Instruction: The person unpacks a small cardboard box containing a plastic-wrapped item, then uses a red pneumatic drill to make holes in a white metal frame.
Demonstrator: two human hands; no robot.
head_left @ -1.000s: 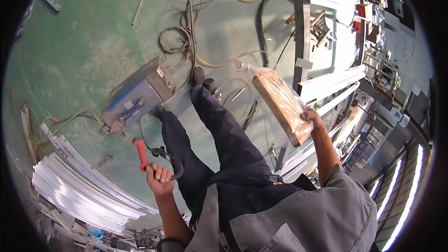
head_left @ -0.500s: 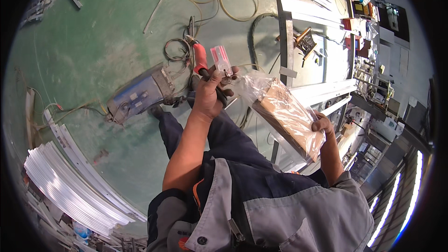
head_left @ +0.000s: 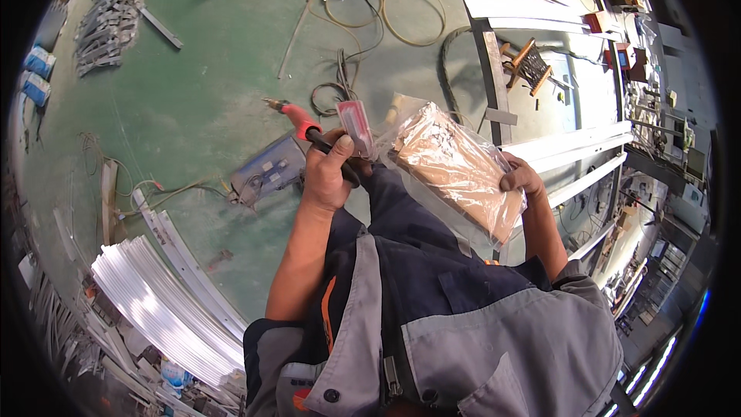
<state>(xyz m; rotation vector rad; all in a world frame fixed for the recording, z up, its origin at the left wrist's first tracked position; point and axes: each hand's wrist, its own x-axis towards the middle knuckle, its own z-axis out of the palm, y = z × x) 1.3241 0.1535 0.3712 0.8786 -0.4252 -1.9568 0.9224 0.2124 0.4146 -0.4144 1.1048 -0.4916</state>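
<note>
My left hand (head_left: 328, 174) is closed round the black handle of a red-bodied torch (head_left: 299, 118), its metal tip pointing up and left. The same hand grips a small clear plastic case (head_left: 354, 125) with pink-red contents, upright beside the torch. On the right, my right hand (head_left: 523, 176) pinches the edge of a clear plastic bag (head_left: 455, 174) with a flat brown cardboard-like pack inside. The bag's other end reaches close to my left hand; whether those fingers touch it, I cannot tell.
A blue machine (head_left: 270, 172) with cables stands on the green floor beyond my left arm. Coiled hoses (head_left: 405, 11) lie ahead. A metal frame (head_left: 488, 54) carries white bars at right, near a woven-seat stool (head_left: 531, 67). Stacked white profiles (head_left: 158, 305) lie at lower left.
My left hand has shifted left and lower, and the torch tip has swung out to the left. The bag has come slightly left and flatter to view. The whole view has moved.
</note>
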